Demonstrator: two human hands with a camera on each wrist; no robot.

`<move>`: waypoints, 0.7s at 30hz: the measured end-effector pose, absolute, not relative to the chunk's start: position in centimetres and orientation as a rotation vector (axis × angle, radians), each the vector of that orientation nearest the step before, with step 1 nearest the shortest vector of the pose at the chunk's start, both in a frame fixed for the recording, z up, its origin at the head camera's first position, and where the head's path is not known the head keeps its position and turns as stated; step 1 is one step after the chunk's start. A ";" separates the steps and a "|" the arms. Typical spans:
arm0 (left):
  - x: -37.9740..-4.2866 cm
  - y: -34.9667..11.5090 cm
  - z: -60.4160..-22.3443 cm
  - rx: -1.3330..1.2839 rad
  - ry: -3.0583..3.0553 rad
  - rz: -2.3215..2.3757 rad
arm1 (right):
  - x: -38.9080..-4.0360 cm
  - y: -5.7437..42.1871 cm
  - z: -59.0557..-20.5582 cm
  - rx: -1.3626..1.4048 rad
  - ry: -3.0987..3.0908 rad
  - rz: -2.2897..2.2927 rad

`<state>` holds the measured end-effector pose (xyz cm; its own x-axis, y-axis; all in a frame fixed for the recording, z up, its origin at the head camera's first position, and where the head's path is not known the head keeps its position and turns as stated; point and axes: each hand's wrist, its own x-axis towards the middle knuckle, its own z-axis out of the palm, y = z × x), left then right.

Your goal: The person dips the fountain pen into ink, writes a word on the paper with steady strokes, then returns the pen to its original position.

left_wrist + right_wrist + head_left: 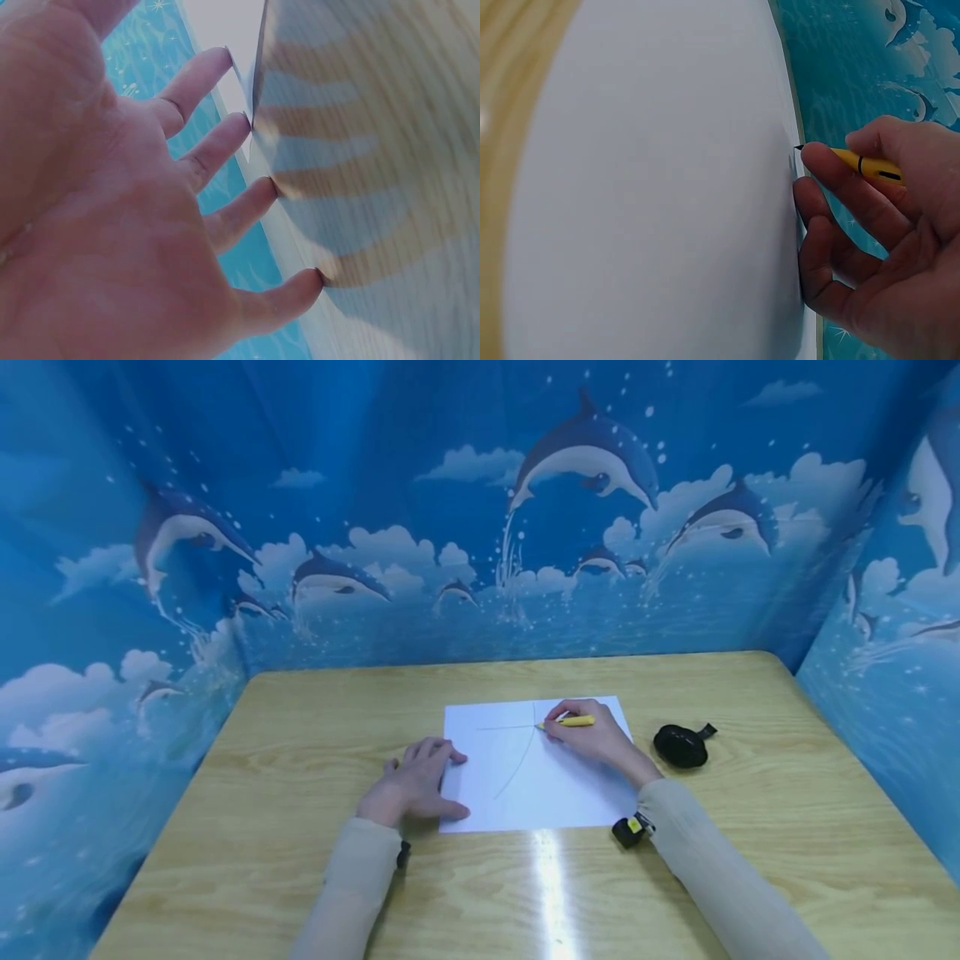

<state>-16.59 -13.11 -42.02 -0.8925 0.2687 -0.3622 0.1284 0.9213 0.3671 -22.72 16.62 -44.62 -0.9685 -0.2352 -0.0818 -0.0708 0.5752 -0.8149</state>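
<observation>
Fingers (847, 184) pinching a pen (576, 722) over white paper (570, 802)

Just right of the paper lies a black object (678, 747) with a short tab, apart from it on the desk (330, 727) and near my right wrist. A streak of glare (551, 893) runs along the desk at the paper's near side. Behind and at both sides hangs a blue curtain (420, 427) printed with dolphins. My right hand (600, 739) stands in the way of part of the paper's upper right.

The paper lies flat, bearing a straight line (506, 727) and a long curve; the pen's tip is down where they meet.

My right arm slants in from the near right, thumb and index finger round the pen, the other fingers bent beneath. From the near left, my left hand (412, 787) lies palm down across the paper's left edge, fingers spread: thumb and index on the paper, ring and little fingers on the desk.
</observation>
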 end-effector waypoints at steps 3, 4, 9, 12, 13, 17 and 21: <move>-16.6 -13.2 -42.2 0.276 2.667 0.472 | -22.8 16.6 -44.6 -0.254 2.620 -1.342; -16.6 -13.2 -42.3 0.275 2.668 0.473 | -22.8 16.6 -44.6 -0.251 2.618 -1.341; -16.8 -13.3 -42.6 0.281 2.672 0.483 | -22.9 16.6 -44.5 -0.247 2.613 -1.339; -16.8 -13.4 -42.5 0.299 2.675 0.483 | -22.9 16.5 -44.4 -0.246 2.610 -1.343; -16.8 -13.4 -42.5 0.304 2.671 0.481 | -22.8 16.5 -44.3 -0.245 2.608 -1.345; -16.7 -13.4 -42.3 0.308 2.664 0.481 | -22.8 16.6 -44.2 -0.242 2.589 -1.362; -16.6 -13.3 -42.1 0.300 2.665 0.474 | -22.9 16.5 -44.2 -0.237 2.583 -1.364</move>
